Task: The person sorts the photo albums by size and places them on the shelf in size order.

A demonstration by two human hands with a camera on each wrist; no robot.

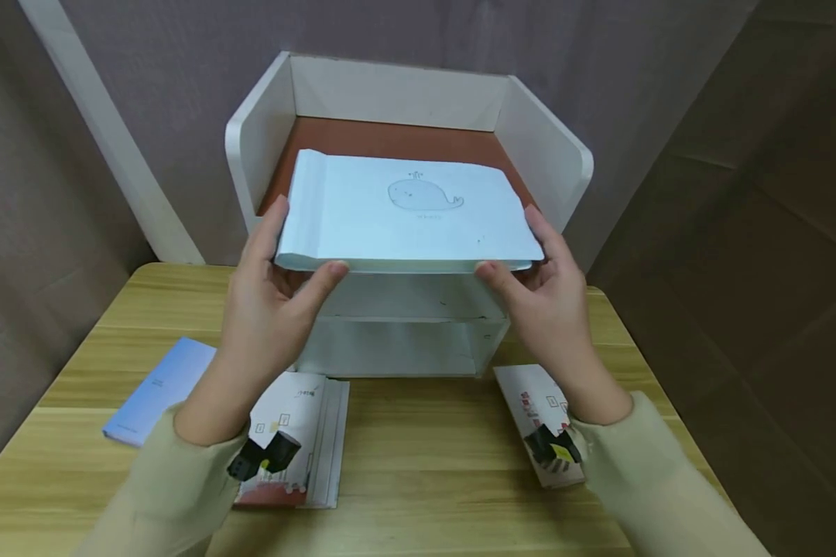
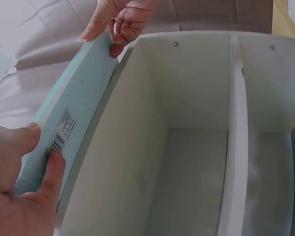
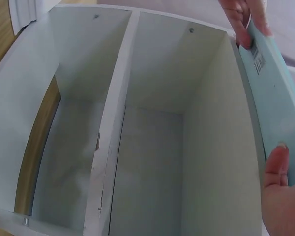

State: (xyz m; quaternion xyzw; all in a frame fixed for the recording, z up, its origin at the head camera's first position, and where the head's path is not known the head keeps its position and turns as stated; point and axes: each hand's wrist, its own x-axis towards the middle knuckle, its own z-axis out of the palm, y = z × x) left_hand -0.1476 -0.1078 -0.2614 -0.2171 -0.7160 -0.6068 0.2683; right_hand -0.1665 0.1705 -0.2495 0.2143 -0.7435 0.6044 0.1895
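A pale blue book point(image 1: 418, 228) with a whale drawing on its cover lies nearly flat at the front of the upper level of a small white shelf unit point(image 1: 397, 89). My left hand point(image 1: 268, 290) grips its left end, thumb along the near edge and fingers at the side and below. At the opposite end, my right hand point(image 1: 546, 290) grips it in the same manner. From the left wrist view, a barcode label point(image 2: 63, 130) shows on the book's underside, close above the unit's front edge. Part of the brown top board point(image 1: 397, 135) is hidden behind the book.
A blue book point(image 1: 163, 387) lies on the wooden table point(image 1: 404, 464) at left. Beside it, white illustrated books point(image 1: 296, 402) lie partly under my left wrist. Another illustrated book point(image 1: 522, 387) is near my right wrist. Two compartments open below the unit's top, split by a board point(image 3: 105, 128).
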